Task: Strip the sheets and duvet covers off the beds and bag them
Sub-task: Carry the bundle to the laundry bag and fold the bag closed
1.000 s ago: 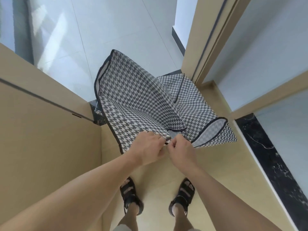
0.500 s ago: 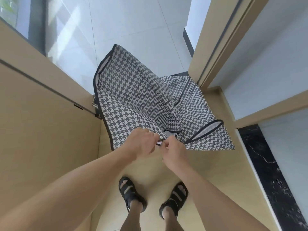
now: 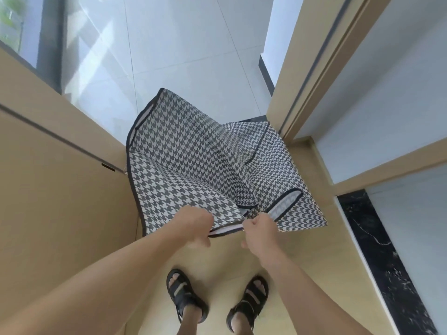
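Observation:
A large black-and-white houndstooth storage bag (image 3: pixel 193 163) with dark piping hangs folded and limp in front of me, over the doorway. My left hand (image 3: pixel 194 224) grips its near bottom edge beside the zip. My right hand (image 3: pixel 260 229) pinches the zip end right next to it, and a short gap of pale lining shows between the two hands. No sheets or duvet covers are in view.
A beige wooden door or panel (image 3: pixel 60 189) stands close on my left. A beige door frame (image 3: pixel 321 76) and white wall are on my right, with a black marble strip (image 3: pixel 387 262) on the floor. White tiles (image 3: pixel 181 44) lie beyond. My sandalled feet (image 3: pixel 186 296) stand on a beige floor.
My hands have drawn slightly apart along the bag's near edge, showing more of the pale zip line. The bag has sagged lower and my view has tilted a bit.

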`<state>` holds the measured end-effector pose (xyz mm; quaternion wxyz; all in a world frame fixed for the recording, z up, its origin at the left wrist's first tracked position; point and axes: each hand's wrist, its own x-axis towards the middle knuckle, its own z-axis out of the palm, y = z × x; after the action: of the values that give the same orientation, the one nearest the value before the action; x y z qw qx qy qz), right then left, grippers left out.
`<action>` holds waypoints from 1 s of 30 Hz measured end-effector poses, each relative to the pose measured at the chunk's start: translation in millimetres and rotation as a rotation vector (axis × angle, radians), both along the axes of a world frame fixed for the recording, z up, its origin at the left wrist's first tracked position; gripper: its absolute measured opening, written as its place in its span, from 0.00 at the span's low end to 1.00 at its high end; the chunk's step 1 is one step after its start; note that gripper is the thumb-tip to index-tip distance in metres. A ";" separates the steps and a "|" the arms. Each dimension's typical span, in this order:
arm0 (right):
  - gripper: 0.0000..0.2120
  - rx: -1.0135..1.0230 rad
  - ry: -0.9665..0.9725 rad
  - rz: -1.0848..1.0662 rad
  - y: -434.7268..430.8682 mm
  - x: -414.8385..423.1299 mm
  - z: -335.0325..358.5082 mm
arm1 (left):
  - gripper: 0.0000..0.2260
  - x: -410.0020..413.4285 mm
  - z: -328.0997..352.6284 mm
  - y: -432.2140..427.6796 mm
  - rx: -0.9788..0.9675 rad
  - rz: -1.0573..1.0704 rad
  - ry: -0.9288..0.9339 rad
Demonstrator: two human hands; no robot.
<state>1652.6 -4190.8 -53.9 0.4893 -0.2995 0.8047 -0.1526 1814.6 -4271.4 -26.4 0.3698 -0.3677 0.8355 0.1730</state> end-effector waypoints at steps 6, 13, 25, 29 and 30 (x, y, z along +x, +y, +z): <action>0.07 -0.092 -0.212 -0.247 13.4 14.1 7.7 | 0.11 -29.4 -0.3 -2.5 -0.115 -0.031 0.218; 0.04 0.036 -0.483 -0.605 9.6 -2.2 10.3 | 0.05 -36.7 5.7 15.1 -0.010 -0.031 0.247; 0.11 -0.194 0.270 0.541 45.0 -32.9 0.1 | 0.10 -8.0 7.5 37.7 0.082 0.014 0.289; 0.07 -0.258 0.272 0.561 72.4 -3.8 3.5 | 0.08 -19.1 -6.0 20.7 0.405 0.241 0.146; 0.07 -0.268 0.252 0.545 76.2 -1.4 3.4 | 0.09 -25.7 -11.5 11.8 0.391 0.318 0.192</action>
<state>1651.2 -4114.6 -50.5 0.3650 -0.5822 0.7218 -0.0824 1788.9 -4259.6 -37.9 0.3209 -0.3979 0.7493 0.4210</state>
